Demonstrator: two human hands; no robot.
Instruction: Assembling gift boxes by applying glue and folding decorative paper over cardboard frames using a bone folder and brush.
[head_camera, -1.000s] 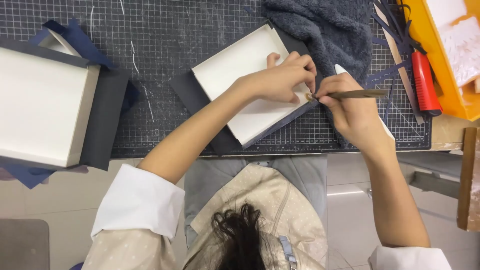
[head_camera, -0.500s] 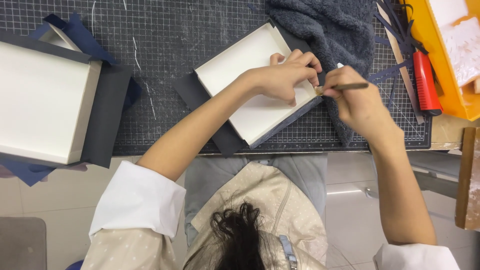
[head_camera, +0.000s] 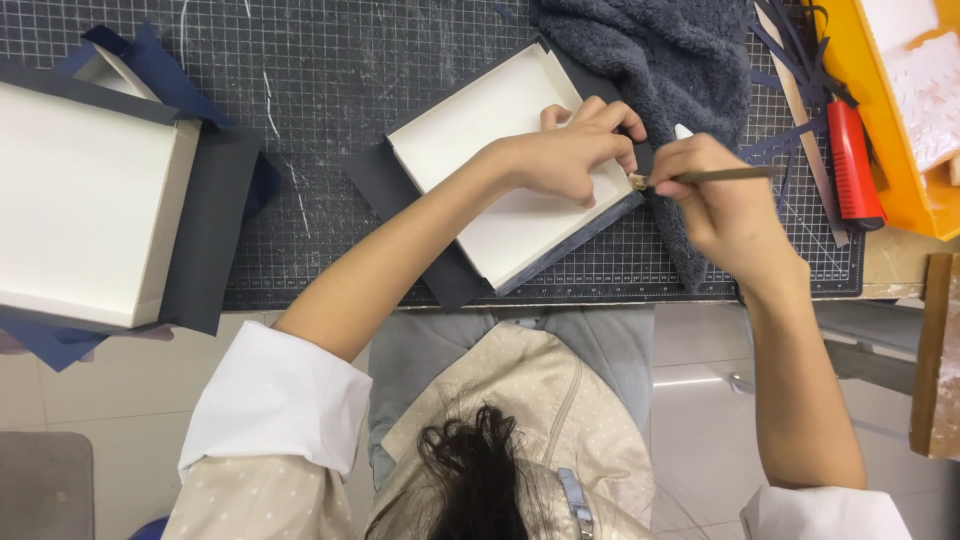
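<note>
- The left hand (head_camera: 565, 155) presses flat on the right wall of the small box (head_camera: 505, 175), fingers curled over its rim, pinning the box to the mat (head_camera: 330, 110).
- The right hand (head_camera: 725, 195) is clenched around a thin tool (head_camera: 705, 177), a brush or a folder by its look; the tip is too small to tell. The tip meets the box's right edge at about 3 o'clock from the left hand.
- The step in hand seems to be working dark paper (head_camera: 395, 195) up the box wall. The next move likely calls for steady pressure along that edge while the left hand keeps the box from sliding.
- The box is shallow, rectangular, matt white card inside, with navy paper showing under it at 8 o'clock.
- A grey towel (head_camera: 660, 70), thick and fuzzy, lies at 1 o'clock, just beside the box.
- A red knife (head_camera: 853, 165) and dark paper strips (head_camera: 790, 60) lie at 3 o'clock; beyond them stands a yellow tray (head_camera: 880, 130).
- A larger box (head_camera: 85, 200), white and half wrapped in navy, sits at 9 o'clock, well apart.
</note>
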